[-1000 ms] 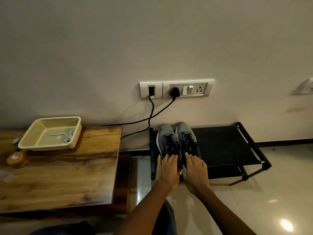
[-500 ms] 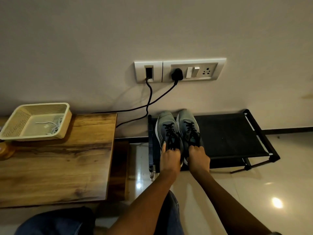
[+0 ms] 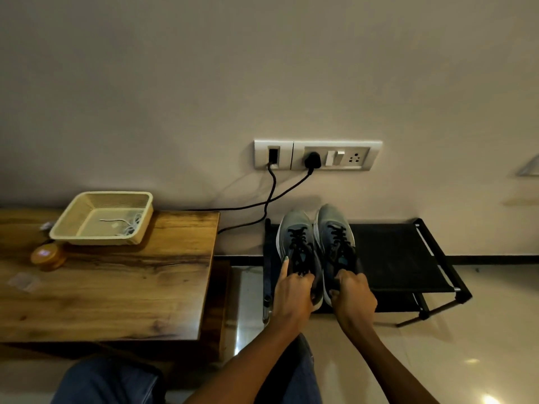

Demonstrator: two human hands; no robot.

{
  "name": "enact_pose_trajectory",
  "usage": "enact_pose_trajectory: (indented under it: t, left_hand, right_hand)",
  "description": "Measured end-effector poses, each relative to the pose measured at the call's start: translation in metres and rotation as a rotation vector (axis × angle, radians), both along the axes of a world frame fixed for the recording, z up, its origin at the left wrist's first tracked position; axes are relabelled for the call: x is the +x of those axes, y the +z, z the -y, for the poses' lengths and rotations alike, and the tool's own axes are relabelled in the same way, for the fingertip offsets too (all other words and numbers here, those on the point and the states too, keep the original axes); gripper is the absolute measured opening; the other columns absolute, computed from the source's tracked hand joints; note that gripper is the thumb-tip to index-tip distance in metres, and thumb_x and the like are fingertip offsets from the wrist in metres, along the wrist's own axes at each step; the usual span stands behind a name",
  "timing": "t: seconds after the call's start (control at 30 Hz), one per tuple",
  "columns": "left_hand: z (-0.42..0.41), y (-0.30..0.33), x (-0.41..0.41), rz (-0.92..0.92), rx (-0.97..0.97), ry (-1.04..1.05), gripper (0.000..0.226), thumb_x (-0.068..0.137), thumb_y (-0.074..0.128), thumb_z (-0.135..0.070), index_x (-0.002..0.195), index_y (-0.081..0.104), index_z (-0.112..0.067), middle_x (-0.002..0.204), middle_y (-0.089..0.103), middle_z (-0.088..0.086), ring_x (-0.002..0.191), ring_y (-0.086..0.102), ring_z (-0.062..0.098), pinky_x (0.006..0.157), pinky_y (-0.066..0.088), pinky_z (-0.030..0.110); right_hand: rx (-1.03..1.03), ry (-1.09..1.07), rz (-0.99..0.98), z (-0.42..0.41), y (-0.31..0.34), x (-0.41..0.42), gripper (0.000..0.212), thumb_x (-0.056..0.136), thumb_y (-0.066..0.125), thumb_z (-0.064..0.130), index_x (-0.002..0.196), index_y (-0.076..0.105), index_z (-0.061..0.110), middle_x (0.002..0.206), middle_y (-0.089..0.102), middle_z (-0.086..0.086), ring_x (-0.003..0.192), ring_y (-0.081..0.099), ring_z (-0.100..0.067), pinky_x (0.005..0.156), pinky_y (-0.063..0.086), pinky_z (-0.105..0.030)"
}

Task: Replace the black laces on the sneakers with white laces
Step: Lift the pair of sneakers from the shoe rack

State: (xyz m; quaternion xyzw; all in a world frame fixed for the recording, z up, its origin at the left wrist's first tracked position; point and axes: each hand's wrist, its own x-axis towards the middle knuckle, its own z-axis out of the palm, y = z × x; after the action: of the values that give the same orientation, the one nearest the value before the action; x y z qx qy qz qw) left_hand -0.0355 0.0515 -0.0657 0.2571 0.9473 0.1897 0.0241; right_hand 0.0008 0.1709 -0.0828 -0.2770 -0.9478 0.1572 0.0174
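Sneakers [image 3: 318, 243] at rack's [image 3: 408, 258] left edge, heels gripped by both hands [image 3: 294, 293], bare shelf rightward

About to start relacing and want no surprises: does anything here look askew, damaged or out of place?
Nothing stands out. Both sneakers sit side by side on the black rack, black laces intact; the white laces lie in the tray on the wooden table.

Grey black-laced sneakers [image 3: 316, 243] on rack
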Motion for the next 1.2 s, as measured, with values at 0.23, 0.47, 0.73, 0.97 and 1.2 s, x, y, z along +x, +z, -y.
enact_pose_trajectory:
  t: [0.23,0.47,0.73,0.97,1.2]
  left_hand:
    - [0.057,0.044,0.032,0.005,0.011,0.068,0.022,0.086,0.053,-0.005,0.105,0.064,-0.009,0.094,0.067,0.015,0.105,0.058,0.028,0.121,0.007,0.032]
    - [0.134,0.067,0.050,-0.042,-0.025,0.142,0.015,0.086,0.056,-0.016,0.097,0.064,-0.012,0.090,0.068,0.010,0.094,0.060,0.026,0.117,0.020,0.033]
    - [0.222,0.062,0.066,-0.108,-0.028,0.351,0.021,0.088,0.056,-0.015,0.105,0.065,-0.021,0.096,0.070,0.002,0.109,0.055,0.021,0.119,0.015,0.034]
    - [0.276,0.051,0.082,-0.053,-0.091,0.481,0.025,0.090,0.051,-0.015,0.110,0.062,-0.026,0.097,0.070,-0.001,0.114,0.052,0.019,0.116,0.023,0.034]
    - [0.292,0.032,0.083,-0.015,-0.158,0.589,0.026,0.090,0.052,-0.016,0.110,0.064,-0.028,0.101,0.071,-0.003,0.117,0.053,0.017,0.118,0.013,0.031]
  right_hand:
    - [-0.010,0.095,-0.122,0.044,0.031,0.021,0.016,0.084,0.064,0.018,0.098,0.059,0.016,0.097,0.055,-0.005,0.090,0.057,-0.025,0.064,0.044,-0.031]
    - [-0.046,0.255,-0.221,0.115,0.051,0.026,0.011,0.081,0.064,0.024,0.085,0.055,0.018,0.084,0.051,-0.001,0.087,0.055,-0.025,0.057,0.037,-0.030]
    - [-0.068,0.455,-0.225,0.205,0.059,0.024,0.014,0.085,0.061,0.019,0.082,0.047,0.017,0.093,0.057,-0.004,0.097,0.051,-0.026,0.061,0.036,-0.032]
    - [-0.088,0.580,-0.149,0.265,0.050,0.022,0.014,0.090,0.054,0.022,0.084,0.041,0.020,0.101,0.060,-0.004,0.105,0.050,-0.025,0.063,0.034,-0.031]
    - [-0.111,0.632,-0.113,0.292,0.034,0.017,0.012,0.092,0.051,0.024,0.098,0.057,0.016,0.104,0.060,-0.006,0.108,0.050,-0.025,0.067,0.040,-0.033]
